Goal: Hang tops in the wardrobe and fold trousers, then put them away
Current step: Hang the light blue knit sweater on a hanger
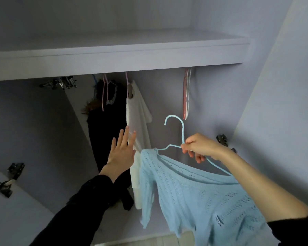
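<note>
Right hand held a blue hanger by the neck just below the hook, fingers and thumb pinched round the wire; grip tight on the hanger. A blue knit top hung from that hanger, draped down and to the right, one sleeve dangling at lower centre. Hook pointed up, free of any rail, below the shelf.

Left hand was flat, fingers straight and spread; grip wide, holding nothing. Fingertips lay against the edge of a white top already hanging in the wardrobe. Dark garment hung just left of the white top, touching it.

Empty hangers, red and pale, hung together well to the right, under the shelf. The rail itself was hidden by the shelf edge. Door hinges showed at lower left.
</note>
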`<action>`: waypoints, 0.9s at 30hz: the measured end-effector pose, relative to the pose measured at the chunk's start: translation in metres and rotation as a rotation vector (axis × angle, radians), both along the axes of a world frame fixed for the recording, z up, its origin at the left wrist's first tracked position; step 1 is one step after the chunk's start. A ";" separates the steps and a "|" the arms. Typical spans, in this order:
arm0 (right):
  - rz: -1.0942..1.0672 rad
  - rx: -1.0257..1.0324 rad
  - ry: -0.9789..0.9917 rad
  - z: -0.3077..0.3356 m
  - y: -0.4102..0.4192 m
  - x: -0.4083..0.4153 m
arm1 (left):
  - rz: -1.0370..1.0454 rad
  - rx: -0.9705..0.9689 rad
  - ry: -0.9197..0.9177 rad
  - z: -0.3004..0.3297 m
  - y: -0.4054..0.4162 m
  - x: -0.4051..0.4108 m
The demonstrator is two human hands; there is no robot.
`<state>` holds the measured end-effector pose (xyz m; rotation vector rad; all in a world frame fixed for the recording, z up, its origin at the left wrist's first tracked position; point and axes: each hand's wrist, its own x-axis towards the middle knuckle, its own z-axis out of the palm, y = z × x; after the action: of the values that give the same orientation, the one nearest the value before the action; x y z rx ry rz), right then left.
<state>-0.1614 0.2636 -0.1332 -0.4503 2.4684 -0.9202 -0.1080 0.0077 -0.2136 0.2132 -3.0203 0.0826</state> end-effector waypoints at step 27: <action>-0.363 -0.749 -0.282 0.010 -0.119 -0.116 | -0.291 -0.381 0.828 0.114 -0.012 -0.042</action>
<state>-0.2773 0.1444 -0.1229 -0.0803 1.9093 -1.9196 -0.1498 -0.0041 -0.0999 -0.1885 -2.1292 0.4197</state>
